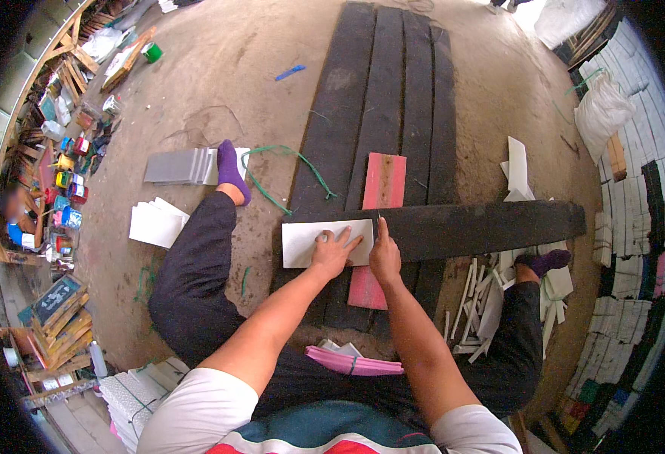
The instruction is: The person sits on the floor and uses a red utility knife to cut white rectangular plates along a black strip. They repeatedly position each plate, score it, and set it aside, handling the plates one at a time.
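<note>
A white rectangular sheet [297,246] lies at the left end of a black foam-like strip [483,231]. My left hand [334,251] presses flat on that sheet with its fingers spread. At the sheet's right edge, my right hand [384,256] is closed round a thin-bladed knife [380,216], index finger stretched along it. Only the tip of the knife shows; its handle is hidden in my fist. Below the crosswise strip lies a pink board [384,175] with a brownish middle band, set over long black strips [347,91] on the floor.
White sheets [156,223] and grey sheets [181,166] lie by my left foot. White offcuts [480,310] are heaped near my right foot. A green cord [302,159] trails across the black strips. Pink sheets [351,362] rest between my legs. Stacked white blocks [631,250] line the right side.
</note>
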`<state>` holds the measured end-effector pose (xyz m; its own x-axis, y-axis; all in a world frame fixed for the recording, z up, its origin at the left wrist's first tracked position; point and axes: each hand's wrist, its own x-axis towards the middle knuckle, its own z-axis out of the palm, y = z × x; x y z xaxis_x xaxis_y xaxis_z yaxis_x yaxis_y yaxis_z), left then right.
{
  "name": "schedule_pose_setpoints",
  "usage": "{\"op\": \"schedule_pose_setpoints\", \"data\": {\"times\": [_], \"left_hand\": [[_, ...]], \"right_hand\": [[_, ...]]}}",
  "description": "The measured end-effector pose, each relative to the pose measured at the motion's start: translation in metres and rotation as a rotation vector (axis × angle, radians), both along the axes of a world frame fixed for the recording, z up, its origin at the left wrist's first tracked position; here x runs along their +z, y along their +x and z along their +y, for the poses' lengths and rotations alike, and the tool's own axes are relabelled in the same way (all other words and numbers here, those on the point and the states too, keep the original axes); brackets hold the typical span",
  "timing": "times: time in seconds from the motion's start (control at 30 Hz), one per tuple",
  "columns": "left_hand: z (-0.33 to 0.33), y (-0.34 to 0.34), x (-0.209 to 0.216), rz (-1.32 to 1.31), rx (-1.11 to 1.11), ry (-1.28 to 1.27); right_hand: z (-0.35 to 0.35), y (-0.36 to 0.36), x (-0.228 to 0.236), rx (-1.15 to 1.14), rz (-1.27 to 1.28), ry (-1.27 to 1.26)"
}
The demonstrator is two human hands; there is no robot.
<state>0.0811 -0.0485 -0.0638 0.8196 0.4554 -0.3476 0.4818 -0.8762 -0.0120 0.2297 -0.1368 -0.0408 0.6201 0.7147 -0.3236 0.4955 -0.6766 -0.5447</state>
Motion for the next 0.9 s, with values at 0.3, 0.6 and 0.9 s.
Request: {"op": "schedule_pose_setpoints", "data": {"times": [0.3, 0.6, 0.9], "left_hand": [[-0.007, 0.008, -0.033, 0.068, 0.013, 0.124], [-0.005, 0.013, -0.043, 0.07, 0.019, 0.096], [-0.008, 0.018, -0.035, 0.112, 0.04, 0.082]], "right_hand": [[0.018, -0.004, 0.007, 0.094, -0.075, -0.144], [0.024, -0.009, 0.014, 0.103, -0.08, -0.195], [-0.015, -0.025, 0.025, 0.114, -0.045, -0.196]]}}
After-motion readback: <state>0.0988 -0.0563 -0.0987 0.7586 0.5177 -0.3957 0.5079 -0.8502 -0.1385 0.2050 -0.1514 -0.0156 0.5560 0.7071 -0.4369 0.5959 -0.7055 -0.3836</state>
